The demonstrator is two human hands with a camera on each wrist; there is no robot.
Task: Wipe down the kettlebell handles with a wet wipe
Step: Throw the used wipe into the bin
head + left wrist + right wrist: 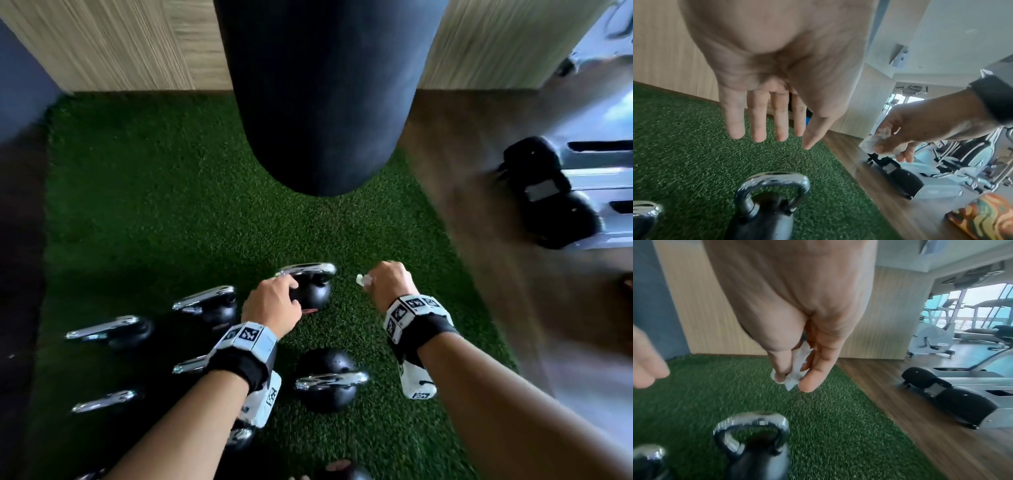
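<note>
Several black kettlebells with chrome handles stand on green turf. The farthest kettlebell has its handle just beyond my left hand. That hand hovers over it with straight, spread fingers and holds nothing; the same handle shows below them. To the right, above the turf, my right hand pinches a crumpled white wet wipe between thumb and fingers. The wipe hangs clear of the handle underneath. Another kettlebell sits nearer me.
A black punching bag hangs over the turf straight ahead. More kettlebells line the left side. Wooden floor runs to the right, with a machine's black padded rollers on it. Wood-panelled wall stands behind.
</note>
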